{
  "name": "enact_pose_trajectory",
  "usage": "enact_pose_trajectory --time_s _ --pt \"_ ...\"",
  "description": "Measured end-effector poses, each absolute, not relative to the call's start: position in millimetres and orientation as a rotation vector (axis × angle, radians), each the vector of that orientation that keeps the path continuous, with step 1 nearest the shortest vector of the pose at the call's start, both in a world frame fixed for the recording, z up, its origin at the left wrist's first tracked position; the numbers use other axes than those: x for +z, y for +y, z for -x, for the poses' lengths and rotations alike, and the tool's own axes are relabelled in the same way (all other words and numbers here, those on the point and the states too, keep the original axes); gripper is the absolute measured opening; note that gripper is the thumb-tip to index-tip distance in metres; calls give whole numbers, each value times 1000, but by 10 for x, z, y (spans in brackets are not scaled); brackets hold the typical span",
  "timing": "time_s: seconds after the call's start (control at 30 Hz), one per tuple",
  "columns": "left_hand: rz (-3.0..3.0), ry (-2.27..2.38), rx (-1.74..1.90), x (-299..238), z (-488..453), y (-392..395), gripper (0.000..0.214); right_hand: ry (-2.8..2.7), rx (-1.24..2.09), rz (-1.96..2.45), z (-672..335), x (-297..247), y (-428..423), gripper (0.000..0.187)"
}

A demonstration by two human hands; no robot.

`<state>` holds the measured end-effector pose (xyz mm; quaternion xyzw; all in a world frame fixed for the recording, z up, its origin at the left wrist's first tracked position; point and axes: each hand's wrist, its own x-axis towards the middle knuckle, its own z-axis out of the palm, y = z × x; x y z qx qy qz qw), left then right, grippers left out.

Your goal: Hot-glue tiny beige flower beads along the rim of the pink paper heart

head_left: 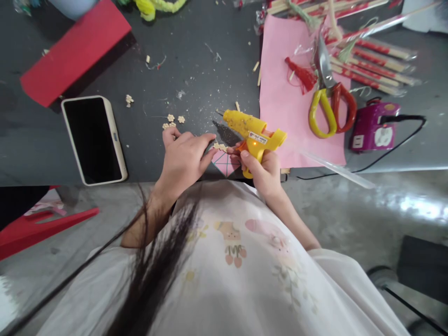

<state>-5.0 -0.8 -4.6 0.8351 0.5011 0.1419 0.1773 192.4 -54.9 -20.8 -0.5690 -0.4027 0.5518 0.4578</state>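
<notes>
- Head view: the right hand [264, 170] is closed around the grip of a yellow glue gun [247, 125]. The nozzle [220, 113] points beyond the left hand [184, 156], probably so that its hot tip does not meet the fingers.
- Left hand is half open, palm down, with thumb and forefinger curved at one side of a pink piece [226, 167] with green lines. I cannot tell if it pinches the piece or only steadies it.
- Pink piece is between the two hands, close to the near edge of the dark table [199, 28]. A row of pale flowers [220, 147] is along its far side.
- Three loose flowers [181, 119] or so lie just beyond the left hand, perhaps to be within easy reach.
- Scissors [326, 77] rest on a pink sheet [280, 112], on the right, apart from the hands, maybe to leave the working place free.
- About writing: the glue gun has a white label [258, 137] with small dark print, too small for reading. An orange light [255, 143] glows below it, so it seems powered.
- Purple box [373, 123], with a black cable [422, 126], shows white marks, but I can read no brand.
</notes>
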Motion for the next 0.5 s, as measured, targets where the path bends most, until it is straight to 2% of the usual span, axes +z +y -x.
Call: enact_pose_trajectory --time_s 0.33,0.5 --pt "-2384 1392 330 26 225 134 32 -1028 1331 1420 -1925 -216 -562 27" --pt "-2510 1207 390 -23 227 181 32 -967 1367 1375 -1931 -233 -537 26"
